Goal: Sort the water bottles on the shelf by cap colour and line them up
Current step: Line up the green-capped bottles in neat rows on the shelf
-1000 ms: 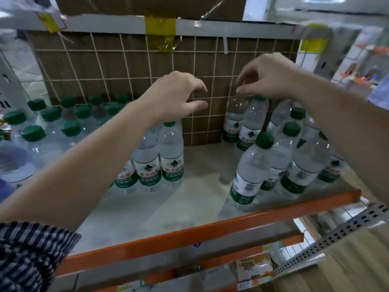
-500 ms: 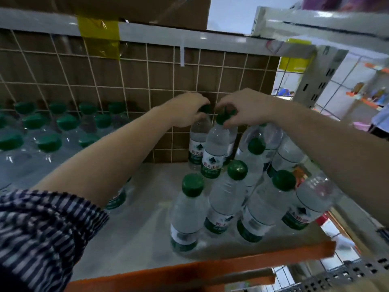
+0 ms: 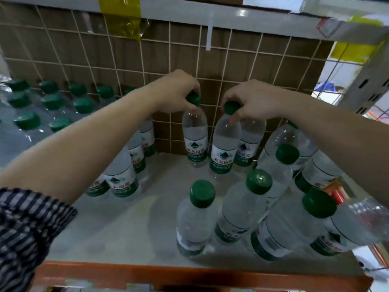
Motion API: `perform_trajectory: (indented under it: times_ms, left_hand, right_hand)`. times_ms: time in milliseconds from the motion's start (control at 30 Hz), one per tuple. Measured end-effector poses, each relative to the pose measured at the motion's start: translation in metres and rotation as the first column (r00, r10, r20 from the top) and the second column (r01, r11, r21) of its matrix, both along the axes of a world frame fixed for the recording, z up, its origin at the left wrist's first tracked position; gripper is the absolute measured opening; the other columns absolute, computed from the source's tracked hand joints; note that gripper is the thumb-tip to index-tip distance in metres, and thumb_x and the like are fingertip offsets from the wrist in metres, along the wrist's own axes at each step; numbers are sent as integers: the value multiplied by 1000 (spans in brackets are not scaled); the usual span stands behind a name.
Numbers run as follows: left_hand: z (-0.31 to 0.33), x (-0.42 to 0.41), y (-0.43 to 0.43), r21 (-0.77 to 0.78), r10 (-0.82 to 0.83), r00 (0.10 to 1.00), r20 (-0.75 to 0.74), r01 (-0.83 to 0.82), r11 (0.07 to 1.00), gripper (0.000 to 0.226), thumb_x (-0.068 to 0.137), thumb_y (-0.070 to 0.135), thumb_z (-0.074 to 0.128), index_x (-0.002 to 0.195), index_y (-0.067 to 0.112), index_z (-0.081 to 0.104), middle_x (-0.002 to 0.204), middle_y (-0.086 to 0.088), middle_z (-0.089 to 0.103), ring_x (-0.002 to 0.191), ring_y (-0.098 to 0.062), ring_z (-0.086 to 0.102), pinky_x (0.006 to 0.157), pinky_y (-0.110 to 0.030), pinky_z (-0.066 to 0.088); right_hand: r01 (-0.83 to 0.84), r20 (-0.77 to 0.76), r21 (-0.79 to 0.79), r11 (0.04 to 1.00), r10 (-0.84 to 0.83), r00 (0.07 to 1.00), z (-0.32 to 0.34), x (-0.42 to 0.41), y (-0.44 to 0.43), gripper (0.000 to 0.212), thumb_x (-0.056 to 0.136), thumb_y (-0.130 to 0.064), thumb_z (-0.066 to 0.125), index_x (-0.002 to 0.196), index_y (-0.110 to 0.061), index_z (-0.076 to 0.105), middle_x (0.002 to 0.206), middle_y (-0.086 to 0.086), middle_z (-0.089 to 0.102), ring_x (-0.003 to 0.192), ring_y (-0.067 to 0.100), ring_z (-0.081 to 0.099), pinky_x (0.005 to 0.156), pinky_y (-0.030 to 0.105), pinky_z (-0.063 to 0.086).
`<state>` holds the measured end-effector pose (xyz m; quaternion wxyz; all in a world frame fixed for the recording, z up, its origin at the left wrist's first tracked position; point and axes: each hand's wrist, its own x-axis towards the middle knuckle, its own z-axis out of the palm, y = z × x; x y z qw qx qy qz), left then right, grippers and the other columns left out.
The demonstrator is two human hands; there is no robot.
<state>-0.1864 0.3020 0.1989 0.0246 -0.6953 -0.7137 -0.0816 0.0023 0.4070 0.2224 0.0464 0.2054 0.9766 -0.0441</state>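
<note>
At the back edge of the shelf (image 3: pixel 130 232), near its middle, we are noting the left bottle (image 3: pixel 194 140) and the right bottle (image 3: pixel 224 148) standing upright, just beside each other. Our left hand (image 3: pixel 176 91) is gripping the green left cap (image 3: pixel 193 99); our right hand (image 3: pixel 252 102) is pinching the green right cap (image 3: pixel 231 107).

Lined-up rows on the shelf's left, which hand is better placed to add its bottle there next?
Probably the left. The left hand grips the left bottle by its cap, nearer those rows; the right hand holds the right bottle, farther from them.
</note>
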Motion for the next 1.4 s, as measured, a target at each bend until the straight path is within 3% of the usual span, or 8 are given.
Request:
perform_trajectory:
  times_ms: [233, 567, 867, 967, 1033, 1200, 1300, 1400]
  left_hand:
    - [9, -46, -31, -10, 77, 989, -123, -79, 997, 37, 80, 39, 74, 108, 17, 64, 97, 1, 62, 86, -17, 58, 77, -36, 52]
    - [2, -59, -25, -24, 86, 994, -70, -88, 996, 37, 81, 28, 75, 114, 13, 66, 107, -6, 67, 94, -21, 63, 81, -37, 54]
    - [5, -54, -25, -63, 104, 970, -220, -120, 991, 33, 82, 38, 72, 103, 13, 66, 91, -6, 65, 78, -23, 63, 71, -43, 57]
    - [12, -39, -35, 13, 75, 970, -231, -74, 997, 48, 84, 48, 66, 116, 13, 63, 107, -8, 65, 94, -26, 63, 79, -45, 56]
    - [15, -22, -45, 73, 27, 979, -203, -13, 997, 52, 87, 49, 62, 126, 16, 59, 119, -7, 64, 104, -24, 61, 86, -45, 54]
    - [17, 29, -73, 105, -110, 993, -36, 113, 988, 43, 91, 47, 56, 127, 23, 60, 114, 4, 67, 95, -7, 61, 85, -32, 53]
    - [14, 58, -94, 142, -184, 974, 131, 165, 976, 33, 95, 39, 50, 119, 23, 65, 91, 15, 67, 77, 9, 58, 73, -10, 46]
    - [14, 83, -118, 189, -316, 913, 258, 273, 943, 29, 97, 35, 50, 109, 18, 71, 68, 19, 58, 64, 8, 56, 58, -6, 41]
  right_hand:
    - [-13, -82, 35, 999, 16, 997, -3, -58, -16, 46, 84, -23, 73, 126, -15, 56, 113, 2, 57, 93, 12, 51, 78, 26, 42]
    - [60, -122, -21, 998, -63, 991, -16, -95, -20, 61, 79, -20, 78, 135, -12, 53, 134, 9, 57, 122, 25, 54, 97, 32, 44]
    - [87, -78, -36, 996, -90, 993, -12, -73, -19, 57, 85, -34, 72, 135, -13, 54, 121, 6, 64, 104, 20, 61, 90, 33, 50]
    - [72, -62, -66, 995, -76, 995, 8, -42, -29, 50, 88, -39, 65, 133, -18, 54, 116, -5, 60, 102, 11, 58, 88, 27, 47]
    - [41, -69, -95, 995, -48, 996, 19, -17, -39, 40, 89, -41, 62, 126, -23, 59, 112, -12, 60, 102, 4, 59, 88, 24, 46]
    - [4, -90, -212, 977, -23, 996, 29, 41, -71, 31, 81, -54, 59, 107, -37, 66, 97, -24, 67, 90, -9, 62, 81, 19, 48]
    - [-11, -174, -274, 962, -39, 984, 29, 72, -94, 42, 73, -61, 54, 103, -35, 69, 90, -24, 69, 85, -11, 64, 71, 11, 48]
    - [-18, -181, -324, 946, -43, 982, 23, 98, -114, 46, 70, -65, 53, 103, -36, 69, 91, -24, 68, 85, -12, 63, 68, 12, 48]
